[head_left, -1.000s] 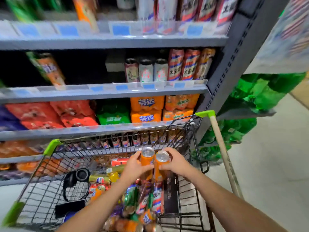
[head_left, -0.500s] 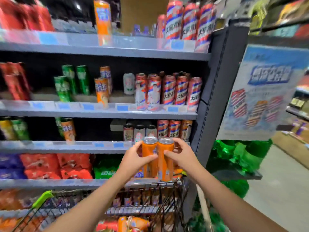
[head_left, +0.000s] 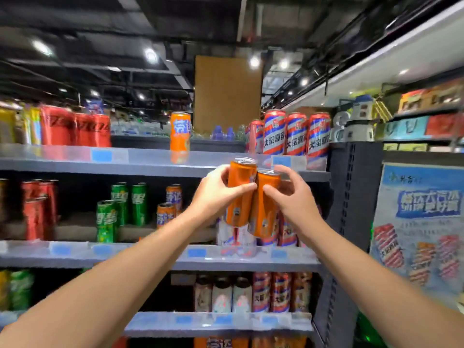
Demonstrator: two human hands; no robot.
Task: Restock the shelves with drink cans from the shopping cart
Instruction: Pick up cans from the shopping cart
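Left hand (head_left: 216, 194) grip clasps left can (head_left: 239, 192), right hand (head_left: 292, 197) right can (head_left: 266, 204); cans near-upright, tops up.

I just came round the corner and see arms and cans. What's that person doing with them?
A person is stocking store shelves. The left hand grips one orange soda can and the right hand grips another orange can, held side by side and touching, raised in front of the top shelf. One matching orange can already stands up there, between red cans and striped cans.
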